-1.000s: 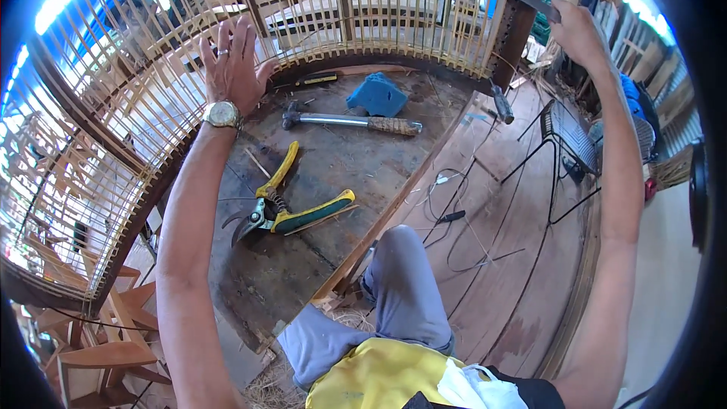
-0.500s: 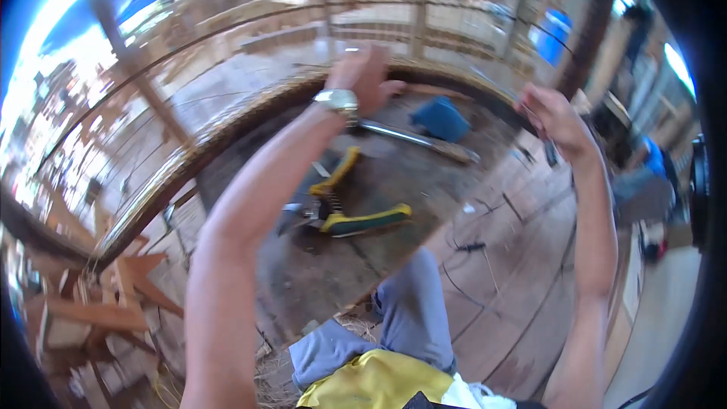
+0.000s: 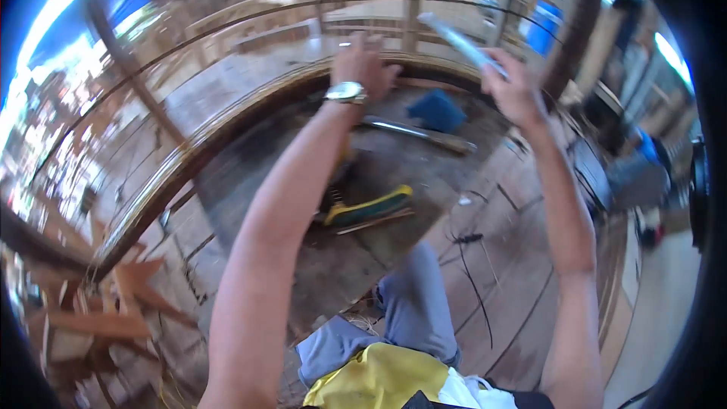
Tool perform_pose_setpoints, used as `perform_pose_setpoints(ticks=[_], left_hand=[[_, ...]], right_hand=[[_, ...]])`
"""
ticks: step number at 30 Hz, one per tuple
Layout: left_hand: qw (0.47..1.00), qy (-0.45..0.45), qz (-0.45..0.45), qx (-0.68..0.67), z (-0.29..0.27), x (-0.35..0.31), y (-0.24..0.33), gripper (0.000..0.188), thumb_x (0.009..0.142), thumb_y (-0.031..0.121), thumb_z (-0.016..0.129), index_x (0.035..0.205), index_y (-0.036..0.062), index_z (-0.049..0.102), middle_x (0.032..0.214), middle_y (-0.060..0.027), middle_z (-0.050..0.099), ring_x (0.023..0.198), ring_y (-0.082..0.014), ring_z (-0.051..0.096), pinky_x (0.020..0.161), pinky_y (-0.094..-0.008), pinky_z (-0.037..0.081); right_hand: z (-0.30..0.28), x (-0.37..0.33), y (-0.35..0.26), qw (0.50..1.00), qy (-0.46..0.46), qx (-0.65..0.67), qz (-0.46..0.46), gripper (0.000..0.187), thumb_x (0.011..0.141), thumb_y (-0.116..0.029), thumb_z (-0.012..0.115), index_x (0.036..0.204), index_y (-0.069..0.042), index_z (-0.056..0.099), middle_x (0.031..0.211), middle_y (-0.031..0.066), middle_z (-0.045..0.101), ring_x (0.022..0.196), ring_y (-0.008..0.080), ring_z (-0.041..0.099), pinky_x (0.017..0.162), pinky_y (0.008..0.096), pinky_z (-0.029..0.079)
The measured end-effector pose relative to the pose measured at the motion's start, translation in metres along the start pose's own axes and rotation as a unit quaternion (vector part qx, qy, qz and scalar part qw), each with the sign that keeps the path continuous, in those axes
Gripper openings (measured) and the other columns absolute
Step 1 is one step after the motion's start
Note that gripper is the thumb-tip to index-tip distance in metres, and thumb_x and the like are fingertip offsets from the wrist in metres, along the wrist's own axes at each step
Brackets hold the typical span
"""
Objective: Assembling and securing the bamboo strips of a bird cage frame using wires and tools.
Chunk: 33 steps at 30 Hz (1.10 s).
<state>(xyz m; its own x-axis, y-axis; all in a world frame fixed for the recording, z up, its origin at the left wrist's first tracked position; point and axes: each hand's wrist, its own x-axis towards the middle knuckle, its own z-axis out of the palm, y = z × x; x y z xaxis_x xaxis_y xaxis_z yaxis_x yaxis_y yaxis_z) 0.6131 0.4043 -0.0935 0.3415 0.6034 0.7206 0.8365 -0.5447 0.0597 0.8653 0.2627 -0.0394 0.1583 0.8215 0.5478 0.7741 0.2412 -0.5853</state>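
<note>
Toward 2 o'clock, your right hand (image 3: 513, 92) is closed round the near end of a blade (image 3: 458, 42): long, narrow, pale blue-grey, smeared by blur, its free end pointing toward 10 o'clock. Toward 12 o'clock, your left hand (image 3: 357, 68) is spread over the rim of the frame (image 3: 198, 151), thumb apart from the fingers; whether it touches, I cannot tell. The frame sweeps from 8 o'clock over 12 to 2, its dark rim bound in tan, with upright posts (image 3: 140, 83) and a thin dark hoop (image 3: 303, 6). On the surface (image 3: 333, 266), at 1 o'clock, a blue block (image 3: 437, 111) sits just beside the hammer (image 3: 420, 135); green-and-yellow shears (image 3: 371, 208) lie near the centre, partly behind your left forearm (image 3: 280, 208).
</note>
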Motion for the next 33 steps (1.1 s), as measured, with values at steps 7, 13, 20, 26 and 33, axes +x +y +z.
perform_pose_setpoints(ticks=[7, 13, 20, 26, 33], left_hand=[[0.997, -0.062, -0.036, 0.003, -0.014, 0.003, 0.010, 0.077, 0.082, 0.052, 0.084, 0.142, 0.0118, 0.058, 0.133, -0.0193, 0.056, 0.126, -0.0388, 0.057, 0.104, -0.0496, 0.048], [0.995, -0.094, -0.038, -0.020, -0.020, 0.005, 0.007, 0.074, 0.079, 0.044, 0.090, 0.140, 0.0131, 0.061, 0.129, -0.0201, 0.057, 0.123, -0.0389, 0.059, 0.104, -0.0488, 0.049], [0.995, -0.091, -0.041, 0.028, -0.019, 0.010, 0.010, 0.079, 0.078, 0.045, 0.090, 0.146, 0.0169, 0.060, 0.132, -0.0203, 0.057, 0.125, -0.0393, 0.058, 0.105, -0.0485, 0.049], [0.987, -0.155, -0.028, 0.026, -0.023, 0.021, 0.003, 0.081, 0.077, 0.052, 0.089, 0.145, 0.0166, 0.061, 0.138, -0.0230, 0.056, 0.128, -0.0398, 0.058, 0.105, -0.0482, 0.051], [0.990, -0.139, -0.012, 0.031, -0.024, 0.019, 0.001, 0.075, 0.080, 0.047, 0.088, 0.144, 0.0199, 0.061, 0.137, -0.0214, 0.057, 0.126, -0.0397, 0.059, 0.104, -0.0479, 0.051]], right_hand=[[0.006, 0.011, -0.019, 0.976, 0.106, -0.137, -0.135, 0.023, 0.103, -0.016, 0.060, 0.123, -0.008, 0.068, 0.075, 0.0120, 0.072, 0.064, 0.0256, 0.071, 0.059, 0.0411, 0.056], [0.015, 0.020, -0.016, 0.958, 0.099, -0.233, -0.132, 0.024, 0.105, -0.017, 0.057, 0.123, -0.009, 0.071, 0.066, 0.0074, 0.067, 0.049, 0.0153, 0.060, 0.046, 0.0360, 0.048], [0.015, 0.015, -0.002, 0.941, 0.142, -0.222, -0.210, 0.022, 0.106, -0.015, 0.057, 0.124, -0.008, 0.068, 0.067, 0.0088, 0.068, 0.055, 0.0194, 0.066, 0.052, 0.0372, 0.052], [0.005, 0.001, 0.004, 0.947, 0.122, -0.245, -0.170, 0.022, 0.108, -0.017, 0.055, 0.124, -0.009, 0.068, 0.064, 0.0078, 0.065, 0.052, 0.0211, 0.066, 0.049, 0.0376, 0.051], [-0.012, -0.023, 0.014, 0.955, 0.111, -0.246, -0.123, 0.023, 0.105, -0.018, 0.058, 0.125, -0.010, 0.066, 0.080, 0.0135, 0.075, 0.071, 0.0318, 0.075, 0.062, 0.0453, 0.059]])
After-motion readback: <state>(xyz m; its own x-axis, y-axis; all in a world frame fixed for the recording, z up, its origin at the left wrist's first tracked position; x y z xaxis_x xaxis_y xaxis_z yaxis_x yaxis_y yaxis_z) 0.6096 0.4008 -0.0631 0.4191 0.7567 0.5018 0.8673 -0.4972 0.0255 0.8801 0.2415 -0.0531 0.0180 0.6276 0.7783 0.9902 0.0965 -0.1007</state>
